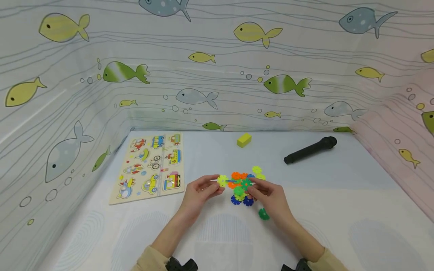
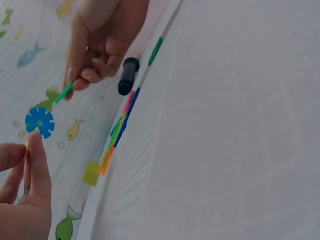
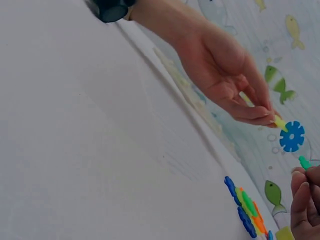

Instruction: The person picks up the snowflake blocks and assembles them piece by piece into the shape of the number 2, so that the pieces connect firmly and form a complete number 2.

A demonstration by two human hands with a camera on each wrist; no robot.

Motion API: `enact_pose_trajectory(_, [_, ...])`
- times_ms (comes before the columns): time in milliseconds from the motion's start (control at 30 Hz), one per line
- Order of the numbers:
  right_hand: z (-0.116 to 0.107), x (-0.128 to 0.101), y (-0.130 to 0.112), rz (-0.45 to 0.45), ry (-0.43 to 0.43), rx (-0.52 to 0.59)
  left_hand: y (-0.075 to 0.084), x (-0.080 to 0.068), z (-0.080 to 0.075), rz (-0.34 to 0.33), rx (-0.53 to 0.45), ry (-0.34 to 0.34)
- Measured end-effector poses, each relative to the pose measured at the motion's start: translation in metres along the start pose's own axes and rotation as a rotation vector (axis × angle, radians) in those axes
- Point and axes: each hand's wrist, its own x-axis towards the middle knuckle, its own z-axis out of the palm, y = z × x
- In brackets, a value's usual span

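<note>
My left hand point(image 1: 198, 194) pinches a yellow notched plastic disc point(image 1: 222, 180) by its edge. A blue notched disc point(image 2: 40, 122) is joined to it and stands crosswise, pointing toward the right hand. Between thumb and fingertips, my right hand point(image 1: 272, 197) pinches a green notched disc point(image 1: 246, 184). That green disc is close to the blue one but apart from it in both wrist views. Beneath the hands lies a loose cluster of orange discs point(image 1: 235, 175), dark blue discs point(image 1: 248, 201) and others in green and yellow. A single green disc point(image 1: 263, 214) lies by the right wrist.
At the left lies a wooden picture puzzle board point(image 1: 156, 165) with vehicle pieces. A yellow block point(image 1: 244, 140) sits near the back edge, and a black microphone point(image 1: 310, 150) lies at the back right. Fish-patterned cloth walls point(image 1: 237, 75) rise around the white table.
</note>
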Motion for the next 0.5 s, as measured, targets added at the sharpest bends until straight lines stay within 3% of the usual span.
enact_pose_trajectory(500, [0.0044,-0.0033,0.0063,-0.052,0.015,-0.001,-0.0014,-0.0004,-0.0009,0.026,0.027,-0.028])
